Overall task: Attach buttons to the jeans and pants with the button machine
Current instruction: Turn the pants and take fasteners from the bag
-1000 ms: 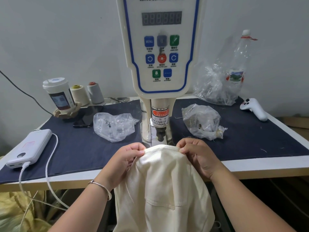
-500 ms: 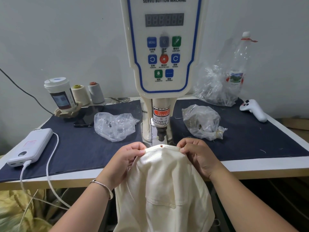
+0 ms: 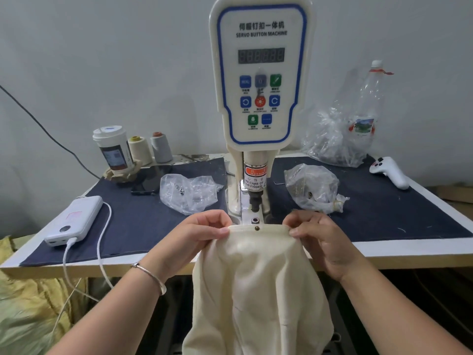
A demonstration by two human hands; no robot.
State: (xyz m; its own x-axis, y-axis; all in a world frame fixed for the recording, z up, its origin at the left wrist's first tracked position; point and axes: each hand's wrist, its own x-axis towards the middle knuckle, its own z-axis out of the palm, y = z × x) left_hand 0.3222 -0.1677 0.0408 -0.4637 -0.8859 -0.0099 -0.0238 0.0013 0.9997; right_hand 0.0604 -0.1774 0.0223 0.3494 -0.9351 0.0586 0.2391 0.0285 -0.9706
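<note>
Cream pants (image 3: pixel 258 285) hang over the table's front edge, their waistband stretched flat just in front of the button machine (image 3: pixel 258 80). A small dark button (image 3: pixel 256 228) sits in the middle of the waistband. My left hand (image 3: pixel 197 235) pinches the waistband's left end and my right hand (image 3: pixel 317 237) pinches its right end. The machine's lower die (image 3: pixel 255 220) is bare, just behind the waistband, with the punch head (image 3: pixel 254 199) raised above it.
Two clear bags of button parts (image 3: pixel 188 192) (image 3: pixel 313 188) lie left and right of the machine on the dark blue mat (image 3: pixel 138 221). A power bank (image 3: pixel 74 220) with cable, a cup (image 3: pixel 114 148), thread cones (image 3: pixel 149 148), a white controller (image 3: pixel 390 171) and a plastic bottle (image 3: pixel 366 108) ring the table.
The waistband has been drawn back toward me off the die, showing a dark button fixed in it. Both hands keep their pinch, spread slightly wider. The camera tilted up.
</note>
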